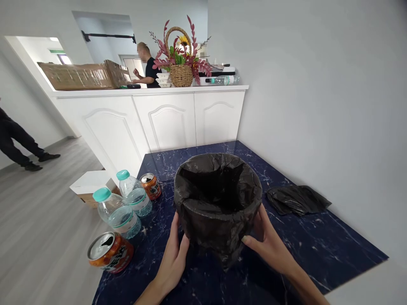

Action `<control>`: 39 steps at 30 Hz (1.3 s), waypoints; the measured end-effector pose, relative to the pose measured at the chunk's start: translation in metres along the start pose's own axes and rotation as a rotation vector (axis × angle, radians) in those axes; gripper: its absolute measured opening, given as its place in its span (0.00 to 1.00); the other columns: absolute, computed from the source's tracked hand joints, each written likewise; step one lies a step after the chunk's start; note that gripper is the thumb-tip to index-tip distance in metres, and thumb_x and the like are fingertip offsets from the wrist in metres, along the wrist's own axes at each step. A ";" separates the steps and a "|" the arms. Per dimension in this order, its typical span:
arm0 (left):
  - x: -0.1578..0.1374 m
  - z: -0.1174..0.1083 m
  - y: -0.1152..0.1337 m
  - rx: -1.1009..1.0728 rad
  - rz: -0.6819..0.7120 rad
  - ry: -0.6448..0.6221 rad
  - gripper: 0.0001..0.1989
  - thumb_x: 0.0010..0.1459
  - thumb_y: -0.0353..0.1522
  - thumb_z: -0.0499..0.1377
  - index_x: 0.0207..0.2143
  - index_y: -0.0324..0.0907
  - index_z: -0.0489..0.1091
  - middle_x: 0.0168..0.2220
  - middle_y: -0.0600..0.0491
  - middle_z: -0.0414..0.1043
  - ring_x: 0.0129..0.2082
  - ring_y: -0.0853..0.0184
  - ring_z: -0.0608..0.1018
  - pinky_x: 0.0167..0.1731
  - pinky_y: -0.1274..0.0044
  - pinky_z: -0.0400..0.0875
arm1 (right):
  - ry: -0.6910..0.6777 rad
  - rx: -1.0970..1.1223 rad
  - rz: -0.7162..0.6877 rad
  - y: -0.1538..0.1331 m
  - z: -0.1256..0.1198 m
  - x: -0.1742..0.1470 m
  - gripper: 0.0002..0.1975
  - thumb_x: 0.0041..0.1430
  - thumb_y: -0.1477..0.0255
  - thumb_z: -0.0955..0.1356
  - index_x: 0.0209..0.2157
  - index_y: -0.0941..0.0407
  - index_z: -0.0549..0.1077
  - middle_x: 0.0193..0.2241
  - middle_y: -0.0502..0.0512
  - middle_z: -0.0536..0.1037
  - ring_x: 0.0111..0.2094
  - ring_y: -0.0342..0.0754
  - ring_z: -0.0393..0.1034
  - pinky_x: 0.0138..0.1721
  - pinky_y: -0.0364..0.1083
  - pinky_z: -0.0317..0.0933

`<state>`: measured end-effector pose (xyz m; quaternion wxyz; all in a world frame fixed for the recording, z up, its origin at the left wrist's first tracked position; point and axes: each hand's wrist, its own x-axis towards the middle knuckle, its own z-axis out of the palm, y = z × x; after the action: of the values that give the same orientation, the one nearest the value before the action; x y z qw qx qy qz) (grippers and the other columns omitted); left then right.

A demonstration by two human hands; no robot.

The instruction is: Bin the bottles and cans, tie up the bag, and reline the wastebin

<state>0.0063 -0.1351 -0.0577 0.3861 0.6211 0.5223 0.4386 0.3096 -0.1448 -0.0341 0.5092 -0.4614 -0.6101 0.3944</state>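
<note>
A round trash bin (216, 224) lined with a black plastic bag stands on the dark blue marbled table (197, 284) in front of me. The bag is folded over its rim and hangs down outside, hiding the bin's wall. My left hand (173, 254) grips the lower left side, thumb in front and fingers partly behind. On the right side my right hand (265, 241) holds it the same way, thumb pressed on the bag. Left of the bin are two orange drink cans (111, 252) and two clear bottles with teal caps (119, 214).
Folded black bags (297, 199) lie at the table's right, near the wall. Behind stands a white cabinet (171, 118) bearing a flower basket (181, 76), a cardboard box (79, 76) and a bottle. One person (152, 67) is behind it; another's legs (19, 144) show at left. A white box (93, 184) sits beyond the table's left edge.
</note>
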 end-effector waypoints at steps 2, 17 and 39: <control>0.001 0.000 0.004 -0.004 -0.007 0.013 0.44 0.71 0.58 0.50 0.79 0.46 0.47 0.80 0.45 0.46 0.79 0.50 0.48 0.77 0.55 0.44 | 0.031 0.013 0.035 0.016 0.001 -0.013 0.56 0.65 0.48 0.73 0.78 0.35 0.32 0.80 0.54 0.44 0.78 0.64 0.41 0.72 0.68 0.54; -0.052 -0.066 0.119 0.217 0.407 0.554 0.10 0.71 0.37 0.60 0.53 0.52 0.72 0.59 0.48 0.73 0.63 0.55 0.75 0.64 0.64 0.73 | 0.091 -0.208 0.341 0.045 0.001 -0.061 0.44 0.69 0.43 0.66 0.78 0.39 0.47 0.71 0.58 0.69 0.71 0.65 0.64 0.64 0.66 0.70; 0.111 -0.176 0.154 1.074 0.101 0.200 0.23 0.64 0.49 0.59 0.54 0.48 0.78 0.50 0.47 0.85 0.52 0.49 0.84 0.52 0.62 0.76 | 0.045 -0.167 0.161 0.043 0.001 -0.058 0.29 0.71 0.48 0.66 0.66 0.45 0.69 0.65 0.56 0.76 0.67 0.60 0.70 0.65 0.61 0.71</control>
<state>-0.1054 -0.0453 0.1585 -0.0584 0.7104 0.6765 0.1854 0.3192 -0.1896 -0.0905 0.4493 -0.5586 -0.5900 0.3715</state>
